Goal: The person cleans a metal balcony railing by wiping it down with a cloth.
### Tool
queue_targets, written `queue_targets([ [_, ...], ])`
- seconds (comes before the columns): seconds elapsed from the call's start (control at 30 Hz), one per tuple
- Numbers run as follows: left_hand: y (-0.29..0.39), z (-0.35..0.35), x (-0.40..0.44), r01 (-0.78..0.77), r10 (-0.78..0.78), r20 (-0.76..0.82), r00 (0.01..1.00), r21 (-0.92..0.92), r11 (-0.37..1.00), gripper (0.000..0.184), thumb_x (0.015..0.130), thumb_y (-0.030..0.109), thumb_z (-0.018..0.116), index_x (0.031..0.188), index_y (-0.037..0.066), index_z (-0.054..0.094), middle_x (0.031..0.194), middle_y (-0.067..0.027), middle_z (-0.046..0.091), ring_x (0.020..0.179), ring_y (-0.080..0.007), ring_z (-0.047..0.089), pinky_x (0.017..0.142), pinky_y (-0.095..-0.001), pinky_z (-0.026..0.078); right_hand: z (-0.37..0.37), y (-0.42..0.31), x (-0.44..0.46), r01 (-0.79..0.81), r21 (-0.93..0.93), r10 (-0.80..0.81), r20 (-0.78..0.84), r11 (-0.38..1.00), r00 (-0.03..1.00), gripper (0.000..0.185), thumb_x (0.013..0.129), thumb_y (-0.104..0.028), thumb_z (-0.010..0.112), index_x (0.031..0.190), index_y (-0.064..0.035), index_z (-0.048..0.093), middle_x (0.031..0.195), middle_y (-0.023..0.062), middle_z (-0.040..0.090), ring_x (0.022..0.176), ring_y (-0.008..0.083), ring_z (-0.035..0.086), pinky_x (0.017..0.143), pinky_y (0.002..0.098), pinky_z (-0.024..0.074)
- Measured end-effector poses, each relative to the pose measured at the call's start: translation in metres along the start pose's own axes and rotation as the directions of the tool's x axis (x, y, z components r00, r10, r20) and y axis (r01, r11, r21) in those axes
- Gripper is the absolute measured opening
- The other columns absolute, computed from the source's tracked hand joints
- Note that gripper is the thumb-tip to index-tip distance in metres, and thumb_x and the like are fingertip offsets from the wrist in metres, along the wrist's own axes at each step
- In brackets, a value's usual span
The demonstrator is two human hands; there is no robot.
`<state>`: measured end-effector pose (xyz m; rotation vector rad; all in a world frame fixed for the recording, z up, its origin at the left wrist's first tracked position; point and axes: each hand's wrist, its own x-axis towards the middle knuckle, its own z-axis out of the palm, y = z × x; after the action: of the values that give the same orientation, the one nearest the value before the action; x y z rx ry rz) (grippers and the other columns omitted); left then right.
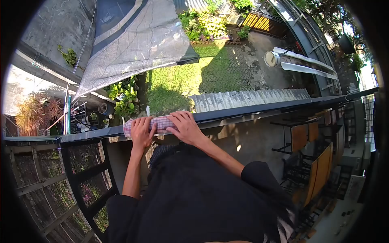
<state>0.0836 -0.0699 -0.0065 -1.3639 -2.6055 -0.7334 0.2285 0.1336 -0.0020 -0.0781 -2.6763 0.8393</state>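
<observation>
Head view: both hands (162, 128) grip a pinkish checked cloth (160, 123), folded over the railing (239, 111).

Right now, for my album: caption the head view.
Left hand and right hand hold checked cloth on a rail above sunlit grass.

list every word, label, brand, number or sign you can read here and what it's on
No readable text in this view.
Checked cloth under the left hand and right hand: pattern only, no lettering visible.
Dark shirt: no print visible.
Pale panel at lower right: any marks are too small and blurred to read.
</observation>
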Motion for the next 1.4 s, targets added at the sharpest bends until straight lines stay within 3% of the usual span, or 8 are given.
queue_targets([
  [0.17, 0.006, 0.002, 0.006, 0.075, -0.07, -0.063, 0.996, 0.075, 0.994, 0.02, 0.102, 0.026, 0.066, 0.11, 0.009, 0.074, 0.104, -0.0087, 0.073, 0.102, -0.0313, 0.067, 0.097, -0.0445, 0.047, 0.012, -0.003, 0.002, 0.04, -0.01, -0.04, 0.019, 0.999, 0.999, 0.049, 0.102, -0.041, 0.069, 0.138, -0.0066, 0.064, 0.135, 0.0133, 0.065, 0.133, 0.0327, 0.057, 0.122, 0.054, 0.0335],
  [0.33, 0.053, 0.035, 0.03, 0.079, -0.081, 0.01, 0.997, 0.101, 0.992, 0.031, 0.104, 0.039, 0.064, 0.108, 0.01, 0.075, 0.101, -0.0067, 0.074, 0.101, -0.028, 0.067, 0.098, -0.0455, 0.046, -0.023, 0.025, -0.011, -0.181, -0.061, 0.183, 0.045, 0.982, 0.982, 0.04, 0.105, -0.041, 0.065, 0.126, -0.0068, 0.068, 0.125, 0.0126, 0.071, 0.127, 0.0315, 0.062, 0.123, 0.0578, 0.0318],
  [0.5, 0.116, 0.064, 0.046, -0.12, 0.122, 0.073, 0.99, -0.02, 0.993, 0.048, 0.104, 0.047, 0.064, 0.134, 0.01, 0.067, 0.12, -0.0073, 0.071, 0.111, -0.0271, 0.065, 0.103, -0.0454, 0.044, -0.067, 0.077, -0.039, -0.427, -0.205, 0.43, -0.03, 0.881, 0.902, 0.037, 0.107, -0.041, 0.062, 0.116, -0.0059, 0.071, 0.116, 0.0116, 0.074, 0.119, 0.0323, 0.065, 0.123, 0.0588, 0.0311],
  [0.7, 0.094, 0.058, 0.037, -0.147, 0.156, 0.104, 0.982, -0.088, 0.985, 0.051, 0.103, 0.044, 0.065, 0.14, 0.009, 0.064, 0.126, -0.0091, 0.07, 0.116, -0.0272, 0.065, 0.103, -0.0429, 0.046, -0.052, 0.06, -0.04, -0.327, -0.217, 0.303, -0.134, 0.92, 0.943, 0.039, 0.108, -0.041, 0.061, 0.118, -0.0048, 0.071, 0.118, 0.0128, 0.072, 0.12, 0.0321, 0.064, 0.122, 0.0581, 0.0321],
  [0.87, 0.033, 0.022, 0.013, -0.026, 0.026, 0.006, 1.0, -0.018, 0.999, 0.032, 0.104, 0.035, 0.067, 0.118, 0.006, 0.072, 0.108, -0.0088, 0.073, 0.107, -0.0295, 0.067, 0.101, -0.0436, 0.048, -0.014, 0.012, -0.013, -0.138, -0.101, 0.137, -0.021, 0.985, 0.99, 0.048, 0.106, -0.043, 0.064, 0.135, -0.0048, 0.065, 0.135, 0.0136, 0.066, 0.133, 0.0326, 0.057, 0.123, 0.0561, 0.0318],
  [1.03, 0.0, 0.0, -0.002, 0.06, -0.061, -0.066, 0.996, -0.005, 0.998, 0.022, 0.103, 0.027, 0.067, 0.112, 0.008, 0.073, 0.107, -0.0099, 0.074, 0.105, -0.0309, 0.067, 0.099, -0.0444, 0.047, 0.007, -0.008, 0.0, 0.03, 0.005, -0.03, 0.024, 1.0, 0.999, 0.048, 0.105, -0.042, 0.065, 0.138, -0.0061, 0.064, 0.142, 0.0135, 0.063, 0.137, 0.0331, 0.055, 0.125, 0.0542, 0.031],
  [1.23, 0.046, 0.03, 0.021, 0.096, -0.097, 0.002, 0.995, 0.081, 0.992, 0.024, 0.106, 0.032, 0.061, 0.11, 0.012, 0.075, 0.106, -0.0057, 0.074, 0.105, -0.0282, 0.066, 0.1, -0.0453, 0.046, -0.033, 0.029, -0.013, -0.188, 0.073, 0.183, 0.076, 0.979, 0.98, 0.039, 0.107, -0.039, 0.063, 0.13, -0.0083, 0.069, 0.129, 0.0124, 0.071, 0.128, 0.0315, 0.063, 0.124, 0.0554, 0.0319],
  [1.4, 0.095, 0.06, 0.04, -0.074, 0.074, 0.014, 0.997, -0.012, 0.997, 0.033, 0.105, 0.039, 0.062, 0.12, 0.011, 0.073, 0.109, -0.0072, 0.073, 0.105, -0.0269, 0.066, 0.098, -0.0447, 0.046, -0.077, 0.076, -0.037, -0.482, -0.163, 0.496, 0.058, 0.861, 0.866, 0.034, 0.109, -0.037, 0.062, 0.123, -0.0081, 0.072, 0.12, 0.0127, 0.074, 0.12, 0.0308, 0.068, 0.125, 0.0588, 0.0295],
])
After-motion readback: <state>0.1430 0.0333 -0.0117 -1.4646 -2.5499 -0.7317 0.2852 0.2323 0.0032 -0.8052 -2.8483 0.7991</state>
